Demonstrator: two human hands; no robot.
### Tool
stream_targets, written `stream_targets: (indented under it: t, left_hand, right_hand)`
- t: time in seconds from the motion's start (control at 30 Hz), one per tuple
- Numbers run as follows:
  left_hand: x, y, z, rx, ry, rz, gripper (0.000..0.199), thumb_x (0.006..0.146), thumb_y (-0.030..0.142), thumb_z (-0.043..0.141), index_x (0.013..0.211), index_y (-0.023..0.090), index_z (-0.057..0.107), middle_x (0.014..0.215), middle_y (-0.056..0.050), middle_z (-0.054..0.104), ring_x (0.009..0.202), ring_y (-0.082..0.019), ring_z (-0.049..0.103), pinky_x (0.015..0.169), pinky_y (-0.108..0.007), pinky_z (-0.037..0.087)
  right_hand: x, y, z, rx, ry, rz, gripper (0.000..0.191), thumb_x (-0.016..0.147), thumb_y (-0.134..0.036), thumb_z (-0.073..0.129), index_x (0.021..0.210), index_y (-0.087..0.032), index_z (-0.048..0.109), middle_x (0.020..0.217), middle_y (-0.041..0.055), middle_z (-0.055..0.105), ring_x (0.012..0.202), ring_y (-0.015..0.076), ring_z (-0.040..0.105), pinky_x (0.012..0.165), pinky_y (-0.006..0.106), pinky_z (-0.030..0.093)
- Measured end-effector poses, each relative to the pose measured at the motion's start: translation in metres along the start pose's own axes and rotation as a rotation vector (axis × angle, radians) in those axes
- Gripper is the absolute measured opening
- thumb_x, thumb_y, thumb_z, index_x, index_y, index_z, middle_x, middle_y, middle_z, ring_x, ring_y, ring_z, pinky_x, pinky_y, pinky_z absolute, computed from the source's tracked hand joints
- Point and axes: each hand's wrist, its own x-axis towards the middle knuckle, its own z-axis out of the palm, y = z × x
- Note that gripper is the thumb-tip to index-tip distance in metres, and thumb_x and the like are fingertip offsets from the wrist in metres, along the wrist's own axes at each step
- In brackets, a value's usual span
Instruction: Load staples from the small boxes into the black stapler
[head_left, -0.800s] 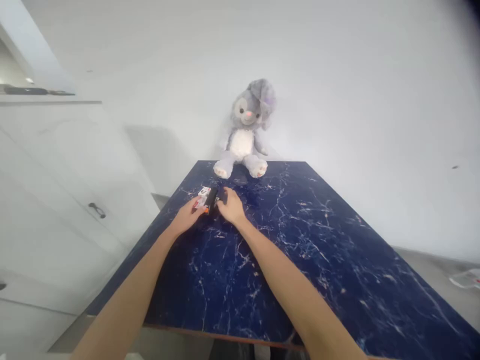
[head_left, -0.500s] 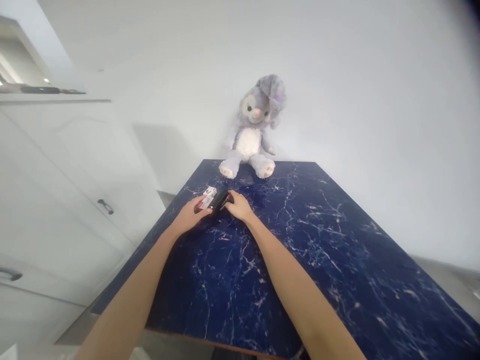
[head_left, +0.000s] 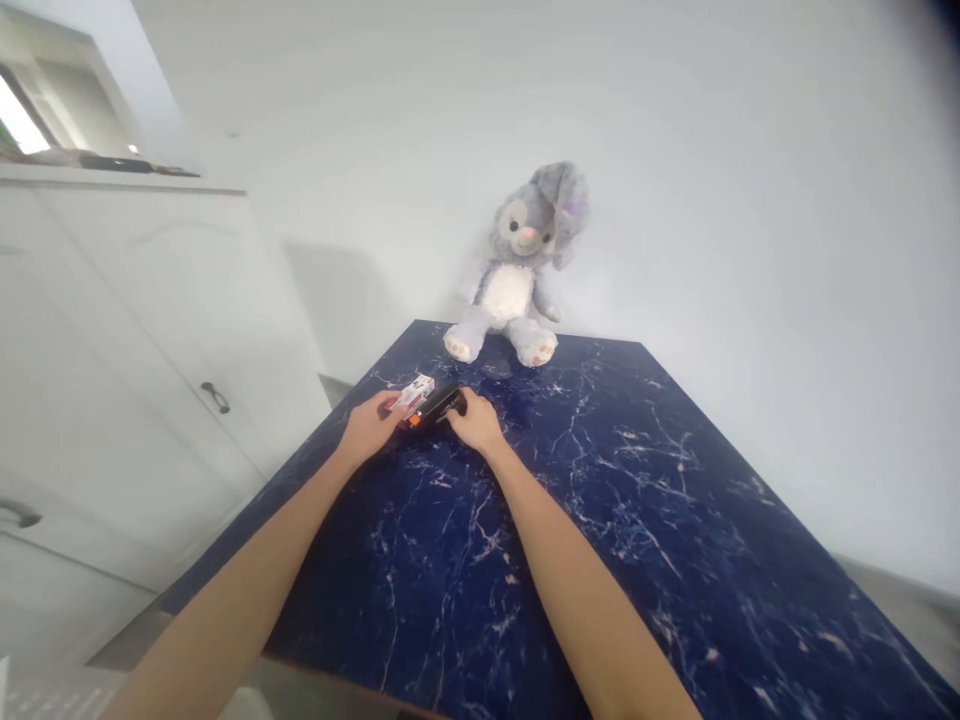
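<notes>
A small white and red box (head_left: 415,390) lies against a dark, oblong black box (head_left: 437,403) towards the far left of the table. My left hand (head_left: 367,430) has its thumb and fingers closed around the near left end of the white and red box. From the other side, my right hand (head_left: 478,421) grips the right edge of the black box, fingers curled over it. An orange patch (head_left: 415,421) shows at the black box's near end. The two boxes sit side by side and seem to touch; their undersides are hidden.
Behind the boxes, a grey plush toy (head_left: 517,265) with a white belly sits at the back edge against the wall. The blue marbled table (head_left: 637,540) spreads to the right. On the left stands a white cabinet (head_left: 142,350) with dark handles.
My left hand has drawn slightly left, and its thumb has come off the black box's near end, uncovering the orange patch. My right hand keeps its grip. The view has shifted a little.
</notes>
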Motion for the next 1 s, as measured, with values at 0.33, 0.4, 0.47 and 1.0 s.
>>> stream_targets:
  t: [0.33,0.4,0.47,1.0]
  left_hand:
    - [0.055,-0.016,0.017,0.035,0.199,-0.176,0.027,0.086,0.038,0.056,0.096,0.02,0.073,0.103,-0.01,0.075,0.105,-0.031,0.066,0.101,-0.047,0.046]
    - [0.062,-0.011,0.023,0.058,0.166,-0.102,0.031,0.088,0.042,0.055,0.098,0.021,0.074,0.11,-0.01,0.073,0.115,-0.032,0.062,0.109,-0.05,0.037]
    - [0.068,-0.005,0.028,0.053,0.046,0.025,0.037,0.091,0.044,0.049,0.11,0.022,0.073,0.122,-0.008,0.07,0.122,-0.03,0.058,0.112,-0.046,0.035]
    - [0.011,-0.005,0.0,0.16,-0.09,0.326,0.048,0.101,0.043,0.029,0.123,0.022,0.067,0.128,-0.006,0.066,0.123,-0.024,0.053,0.113,-0.043,0.033]
  right_hand:
    - [0.0,0.0,-0.001,-0.052,-0.003,-0.008,0.017,0.083,-0.021,0.054,0.099,-0.021,0.061,0.097,0.0052,0.07,0.093,0.0242,0.062,0.086,0.033,0.049]
    - [0.002,0.0,-0.001,-0.056,-0.001,-0.009,0.017,0.082,-0.02,0.053,0.098,-0.021,0.061,0.096,0.0048,0.07,0.091,0.0236,0.062,0.085,0.033,0.049]
    - [0.003,0.001,0.0,-0.055,-0.008,0.001,0.017,0.082,-0.019,0.053,0.097,-0.021,0.061,0.094,0.004,0.069,0.09,0.0227,0.062,0.084,0.032,0.048]
    - [-0.028,0.001,-0.012,-0.041,-0.039,-0.19,0.016,0.086,-0.03,0.068,0.084,-0.018,0.058,0.084,0.0028,0.062,0.079,0.0183,0.054,0.077,0.03,0.042]
